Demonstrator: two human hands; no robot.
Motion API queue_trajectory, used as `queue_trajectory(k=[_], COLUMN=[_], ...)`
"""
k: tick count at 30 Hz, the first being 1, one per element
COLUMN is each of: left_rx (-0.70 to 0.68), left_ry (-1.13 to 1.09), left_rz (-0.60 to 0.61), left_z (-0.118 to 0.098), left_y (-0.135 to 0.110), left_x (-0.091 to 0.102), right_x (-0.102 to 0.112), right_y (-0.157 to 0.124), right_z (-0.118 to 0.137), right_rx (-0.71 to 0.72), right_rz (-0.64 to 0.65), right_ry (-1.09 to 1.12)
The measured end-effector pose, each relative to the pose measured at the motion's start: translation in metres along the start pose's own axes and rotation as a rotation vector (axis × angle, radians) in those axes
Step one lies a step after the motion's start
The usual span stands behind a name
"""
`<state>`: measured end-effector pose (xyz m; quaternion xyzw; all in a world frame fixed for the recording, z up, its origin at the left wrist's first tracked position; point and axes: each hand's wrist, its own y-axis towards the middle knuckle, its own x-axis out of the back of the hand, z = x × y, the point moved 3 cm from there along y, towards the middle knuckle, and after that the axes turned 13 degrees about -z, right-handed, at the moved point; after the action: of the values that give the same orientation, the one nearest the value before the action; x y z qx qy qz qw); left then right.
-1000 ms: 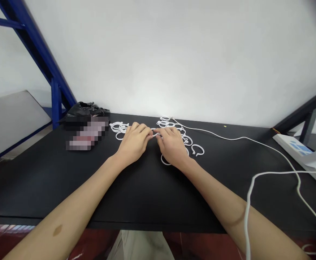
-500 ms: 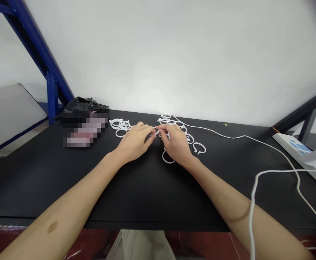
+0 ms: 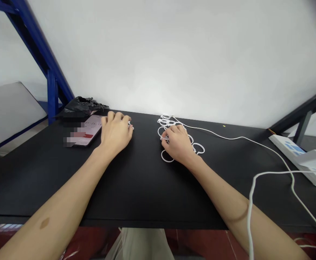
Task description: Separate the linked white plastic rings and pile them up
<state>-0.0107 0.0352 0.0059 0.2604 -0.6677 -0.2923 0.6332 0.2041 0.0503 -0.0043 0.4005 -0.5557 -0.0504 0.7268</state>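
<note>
My left hand point(image 3: 116, 133) lies over the left group of white plastic curtain rings point(image 3: 130, 124), hiding most of them. Its fingers are bent and somewhat apart, and I cannot see any ring gripped between them. My right hand point(image 3: 177, 142) is closed at the right-hand cluster, thumb and fingers pinched on a white curtain ring point(image 3: 165, 138) that its fingers partly cover. More curtain rings point(image 3: 167, 156) lie around and beneath that hand. One ring with a gap point(image 3: 199, 148) rests just right of it.
A phone point(image 3: 92, 128) with a partly blurred screen lies left of my left hand, before a black plastic bag point(image 3: 83, 105). A white cable point(image 3: 228, 138) crosses the black table point(image 3: 147, 191) on the right. A white-and-blue box point(image 3: 295, 150) stands at the right edge.
My hands, together over a white ring before, are now apart. The left has moved left onto the left group of rings; the right has dropped slightly among the right-hand rings.
</note>
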Motion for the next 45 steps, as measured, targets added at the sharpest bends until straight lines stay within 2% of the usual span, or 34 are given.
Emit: queue_trajectory(k=[5, 7, 10, 13, 20, 24, 28, 32, 35, 39, 42, 45], left_rx=[-0.248, -0.309, -0.329, -0.31, -0.272, -0.204, -0.106, -0.033, -0.015, -0.003, 0.019, 0.027], left_ry=[-0.383, -0.45, -0.451, -0.433, -0.425, -0.391, -0.358, -0.5, -0.654, -0.721, -0.733, -0.717], left_rz=[0.075, 0.119, 0.197, 0.234, 0.207, 0.219, 0.208, 0.172, 0.167, 0.174, 0.208, 0.2], left_z=[-0.029, -0.034, -0.034, -0.03, -0.031, -0.033, -0.03, -0.03, -0.035, -0.038, -0.04, -0.041], left_y=[-0.002, -0.005, -0.008, -0.008, -0.005, -0.004, -0.002, -0.001, 0.0, 0.001, 0.001, -0.001], left_x=[-0.002, -0.005, -0.012, -0.015, -0.008, -0.007, -0.007, -0.002, 0.004, 0.007, 0.007, 0.009], right_x=[0.007, 0.009, 0.01, 0.01, 0.007, 0.007, 0.007, 0.008, 0.012, 0.014, 0.015, 0.015], right_y=[0.003, 0.004, 0.004, 0.004, 0.003, 0.004, 0.004, 0.003, 0.003, 0.003, 0.004, 0.004], right_z=[0.009, 0.012, 0.015, 0.014, 0.011, 0.016, 0.017, 0.015, 0.018, 0.023, 0.023, 0.021], right_rx=[0.045, 0.06, 0.052, 0.029, -0.004, 0.054, 0.051, 0.039, 0.078, 0.142, 0.11, 0.065], right_rz=[-0.076, -0.101, -0.121, -0.136, -0.105, -0.065, -0.052, -0.09, -0.138, -0.094, -0.095, -0.151], right_ry=[0.113, 0.15, 0.177, 0.168, 0.133, 0.189, 0.136, 0.086, 0.179, 0.34, 0.386, 0.428])
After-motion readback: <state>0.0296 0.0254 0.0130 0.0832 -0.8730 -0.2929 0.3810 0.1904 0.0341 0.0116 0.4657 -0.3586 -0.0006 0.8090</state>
